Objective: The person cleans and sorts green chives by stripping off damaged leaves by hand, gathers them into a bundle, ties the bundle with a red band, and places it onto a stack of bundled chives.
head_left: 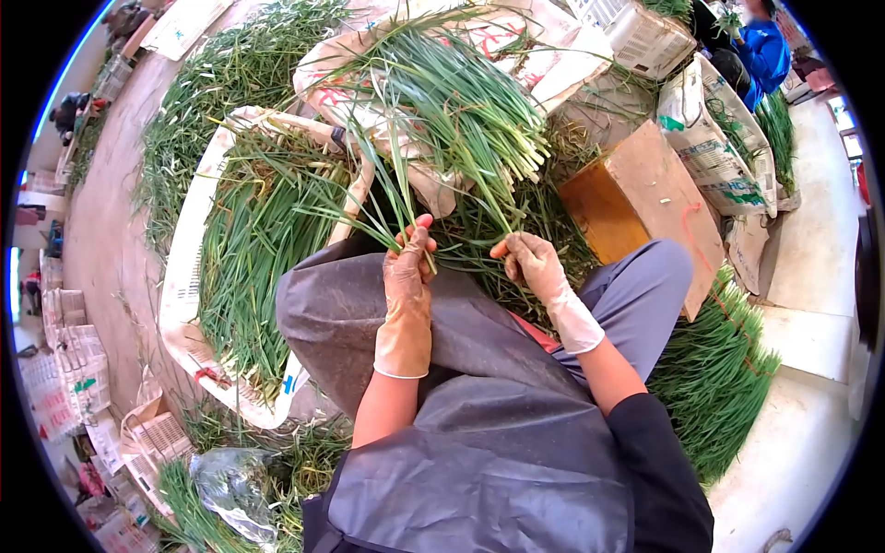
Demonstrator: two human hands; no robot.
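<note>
My left hand (407, 263), in a soiled glove, is closed around a few green stalks (392, 198) that fan up and to the left above my lap. My right hand (535, 260), also gloved, pinches at the lower tip of a thin stalk just right of it, the fingertips pressed together. Beyond both hands, a large pile of long green stalks (452, 101) lies on a white sack (323, 69), pale ends toward me. To the left, a white-rimmed basket (175, 276) holds more green stalks (258, 249).
A cardboard box (659, 198) stands to the right of my knee, with bundled greens (714, 387) beside it. Loose leaves (221, 83) cover the floor at upper left. A person in blue (763, 55) sits at upper right near a white basket (710, 138). A plastic bag (235, 488) lies at lower left.
</note>
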